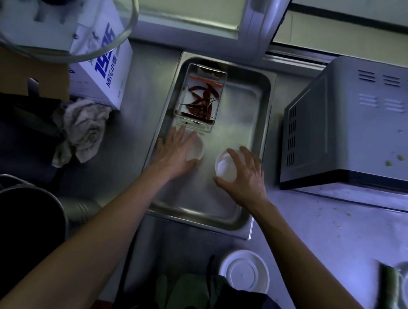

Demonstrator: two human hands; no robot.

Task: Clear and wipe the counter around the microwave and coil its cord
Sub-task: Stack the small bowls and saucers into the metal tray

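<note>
Both hands were inside the steel tray (pixel 259 124), whose long axis ran away from the person. The left hand (pixel 174 152) lay flat-fingered over one small white dish (pixel 196 151); the right hand (pixel 247 173) cupped another white dish (pixel 223 166). The microwave (pixel 355 124) stood right of the right hand.

There was only 1 view, a wide-angle camera worn on the person's head, which looked steeply down and forward over the tabletop (pixel 336 232), close enough that both forearms ran up from the bottom edge to the left hand (pixel 174 152) and right hand (pixel 245 173) near the middle of the frame. The steel tray (pixel 202 208) sat centred under the lens, the microwave (pixel 355 124) filled the right side, a cardboard box (pixel 104 61) the upper left, and the window frame (pixel 259 22) ran along the top. The wide lens bent straight edges toward the borders, and with no second view nothing was shared.
</note>
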